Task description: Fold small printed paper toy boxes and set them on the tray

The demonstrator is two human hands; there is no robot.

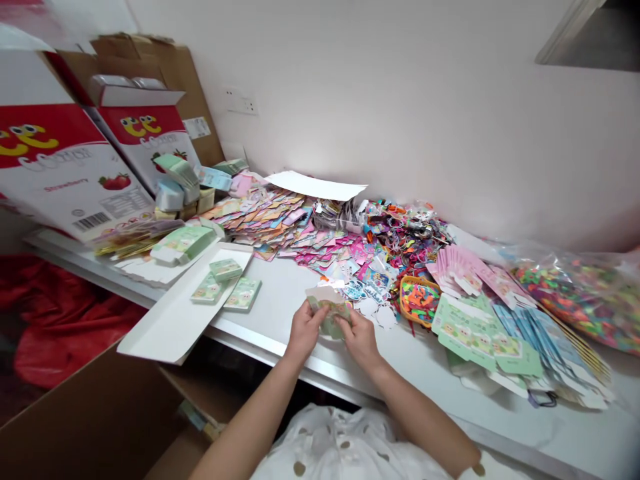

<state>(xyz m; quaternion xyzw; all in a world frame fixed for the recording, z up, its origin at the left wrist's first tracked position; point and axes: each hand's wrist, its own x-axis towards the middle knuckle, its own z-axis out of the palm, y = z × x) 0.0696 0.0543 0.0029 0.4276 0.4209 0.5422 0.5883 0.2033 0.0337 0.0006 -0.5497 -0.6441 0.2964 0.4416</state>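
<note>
Fingers [321,312] on both hands are curled in, pinching a small green-and-cream printed paper piece [329,315] between the left hand [304,328] and the right hand [360,338]. They cover most of it, so I can't tell if it's a part-folded box or just a card. Under the fingers runs the front edge of a white worktable [280,297]. Far left of them stand open strawberry-print cartons [67,157], partly cut off by the frame. Straight ahead lies a big heap of multicoloured paper cutouts [270,227], too jumbled to make out one by one. To the right of the fingers there's a bulging plastic bag of colourful pieces [575,300], then flat green printed box blanks [480,337] and pink blanks [460,267], all unfolded. Closer in on the right sits an orange basket [406,300] of bright bits. Just left of the fingers, three small green boxes [225,269] look made up, on or right by a white card tray [170,313].
</note>
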